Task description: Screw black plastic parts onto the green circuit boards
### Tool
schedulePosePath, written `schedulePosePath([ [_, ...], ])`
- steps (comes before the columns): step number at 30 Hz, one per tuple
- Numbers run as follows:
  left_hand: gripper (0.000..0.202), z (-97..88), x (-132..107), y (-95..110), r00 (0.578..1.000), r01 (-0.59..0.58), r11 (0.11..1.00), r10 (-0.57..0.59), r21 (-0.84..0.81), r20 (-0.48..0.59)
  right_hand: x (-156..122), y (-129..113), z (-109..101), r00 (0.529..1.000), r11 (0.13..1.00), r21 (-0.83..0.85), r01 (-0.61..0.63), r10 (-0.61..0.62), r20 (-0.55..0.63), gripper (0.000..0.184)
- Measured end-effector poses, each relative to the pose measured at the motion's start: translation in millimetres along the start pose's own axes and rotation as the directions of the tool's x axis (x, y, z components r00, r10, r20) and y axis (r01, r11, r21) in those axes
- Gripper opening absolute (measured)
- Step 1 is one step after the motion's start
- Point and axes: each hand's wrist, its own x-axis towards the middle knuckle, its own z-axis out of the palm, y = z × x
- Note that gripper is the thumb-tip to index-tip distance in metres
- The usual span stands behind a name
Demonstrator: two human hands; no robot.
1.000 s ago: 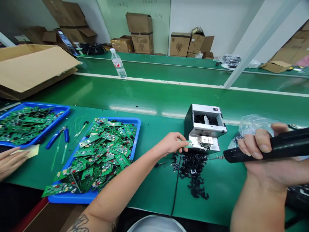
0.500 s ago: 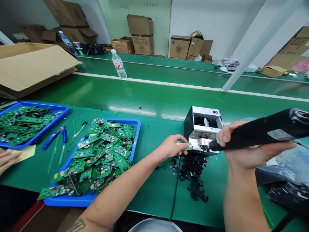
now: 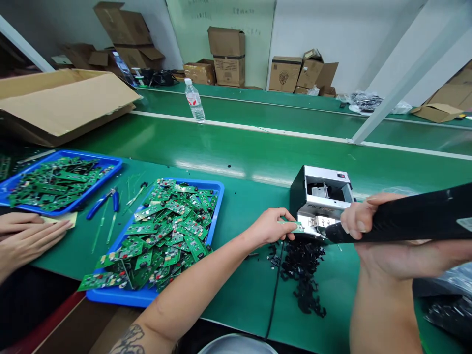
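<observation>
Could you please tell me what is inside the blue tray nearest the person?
A heap of green circuit boards fills the blue tray; they overlap, hiding the tray's floor and any lower boards.

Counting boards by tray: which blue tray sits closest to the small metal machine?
The blue tray heaped with green circuit boards, beside the person's left hand; the other blue tray lies farther left, past the blue-handled pliers.
</observation>
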Motion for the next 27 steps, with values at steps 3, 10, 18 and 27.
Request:
schedulePosePath([
  [3, 0.028, 0.4, 1, -2, 1.000, -0.006, 1.000, 0.006, 0.003, -0.008, 10, -2, 15, 1.000, 1.000, 0.010, 0.015, -0.015, 0.014, 0.078],
  [10, 0.028, 1.4, 1, -3, 1.000, -0.023, 0.999, 0.023, -0.025, -0.004, 21, 15, 30, 0.996, 0.995, 0.080, 0.052, -0.058, 0.069, 0.076],
  [18, 0.028, 2.1, 6, -10, 0.999, -0.046, 0.999, 0.046, -0.012, -0.007, 22, 20, 32, 0.996, 0.996, 0.086, 0.029, -0.036, 0.078, 0.076],
  [27, 0.027, 3.5, 6, -11, 0.999, -0.039, 0.999, 0.039, 0.002, -0.026, 19, 26, 34, 0.995, 0.995, 0.095, -0.009, -0.001, 0.097, 0.076],
])
